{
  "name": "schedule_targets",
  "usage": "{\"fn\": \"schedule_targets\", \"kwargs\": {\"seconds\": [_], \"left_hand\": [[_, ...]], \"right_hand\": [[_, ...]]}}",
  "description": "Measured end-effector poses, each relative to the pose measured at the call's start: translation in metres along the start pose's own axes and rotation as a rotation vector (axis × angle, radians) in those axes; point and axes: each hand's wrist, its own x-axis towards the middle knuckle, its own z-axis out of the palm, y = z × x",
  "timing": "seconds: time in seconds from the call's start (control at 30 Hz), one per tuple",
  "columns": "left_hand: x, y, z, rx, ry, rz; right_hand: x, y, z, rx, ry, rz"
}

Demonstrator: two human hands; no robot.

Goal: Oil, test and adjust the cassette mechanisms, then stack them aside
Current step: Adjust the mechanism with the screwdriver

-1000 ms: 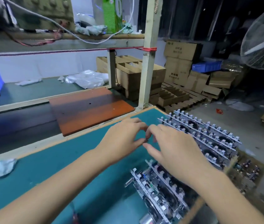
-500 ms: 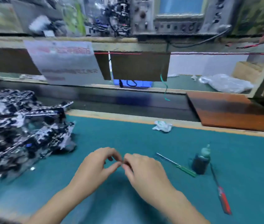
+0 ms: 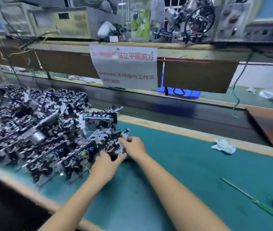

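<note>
Both hands (image 3: 118,155) now grip cassette mechanism (image 3: 115,144) | beside pile (image 3: 32,130)

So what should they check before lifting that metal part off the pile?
1. Both hands on the part: ok. The left hand and right hand hold one cassette part at the pile's right edge.
2. Part free of the pile: cannot tell, it touches its neighbours and the picture is blurred.
3. Bare green mat to set it on: ok.
4. Screwdriver within reach: ok, lying on the mat to the right.
5. Oil bottle: cannot tell, only a dark blurred shape shows beside the screwdriver.
</note>
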Motion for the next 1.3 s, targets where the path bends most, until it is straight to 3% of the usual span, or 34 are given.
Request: {"fn": "schedule_targets", "kwargs": {"seconds": [0.1, 0.2, 0.27, 0.37, 0.5, 0.73, 1.03, 1.17, 1.3], "left_hand": [[0.009, 0.001, 0.011, -0.226, -0.023, -0.038], [0.009, 0.001, 0.016, -0.309, -0.071, -0.021], [0.004, 0.002, 0.022, -0.268, -0.06, 0.02], [-0.009, 0.016, 0.033, -0.122, 0.021, 0.173], [-0.03, 0.044, 0.047, -0.148, 0.106, 0.463], [-0.072, 0.068, 0.057, -0.296, -0.14, 0.807], [-0.112, 0.075, 0.075, -0.298, -0.602, 0.585], [-0.109, 0.085, 0.083, -0.343, -0.824, 0.316], [-0.092, 0.092, 0.101, -0.296, -0.939, 0.092]], "right_hand": [[0.004, 0.004, 0.0, 0.036, 0.042, 0.039], [-0.004, 0.01, -0.011, 0.038, 0.078, 0.019], [-0.014, 0.018, -0.02, 0.179, 0.105, 0.019], [-0.037, 0.027, -0.038, 0.424, 0.163, 0.016], [-0.076, 0.039, -0.074, 0.71, 0.255, -0.036], [-0.168, 0.067, -0.151, 0.665, 0.232, -0.033], [-0.252, 0.094, -0.171, 1.045, 0.185, 0.271], [-0.266, 0.09, -0.172, 1.299, 0.214, 0.364], [-0.262, 0.085, -0.169, 1.288, 0.19, 0.364]]}}
